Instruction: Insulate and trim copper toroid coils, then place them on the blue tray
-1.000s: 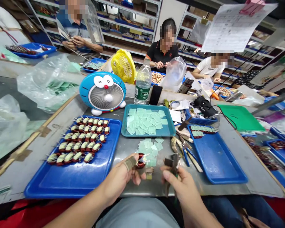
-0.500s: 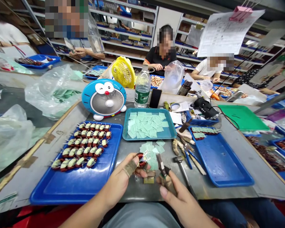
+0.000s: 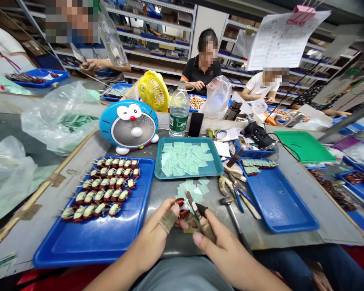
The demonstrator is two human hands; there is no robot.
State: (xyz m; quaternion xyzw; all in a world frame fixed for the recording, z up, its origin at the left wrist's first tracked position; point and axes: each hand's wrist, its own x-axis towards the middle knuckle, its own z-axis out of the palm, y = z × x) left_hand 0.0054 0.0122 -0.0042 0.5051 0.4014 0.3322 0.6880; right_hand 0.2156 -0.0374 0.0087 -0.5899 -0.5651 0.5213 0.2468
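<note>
My left hand (image 3: pixel 158 228), a tape wrap on its thumb, is closed around a coil wound with red-brown wire (image 3: pixel 180 203). Closed too is my right hand (image 3: pixel 220 236), gripping a short tool with a flat metal blade (image 3: pixel 193 205). The blade tip is beside the coil; whether it touches cannot be made out. Fingers hide the tool's handle. Just beyond my hands lie loose pale green square sheets (image 3: pixel 186 189). More sheets (image 3: pixel 185 159) fill a teal tray (image 3: pixel 158 171). To the left, several rows of similar coils (image 3: pixel 103 184) stand in a blue tray (image 3: pixel 94 246).
On the right are a hammer (image 3: pixel 230 208), pliers (image 3: pixel 239 198) and another blue tray (image 3: pixel 288 206) with several sheet-topped coils at its far end. A cartoon-faced fan (image 3: pixel 129 125), a water bottle (image 3: pixel 178 111) and a phone (image 3: pixel 195 124) line the back. Co-workers sit beyond the divider.
My right hand has moved left and brought the blade up to the coil. My left hand still holds the coil. The whole view has shifted slightly.
</note>
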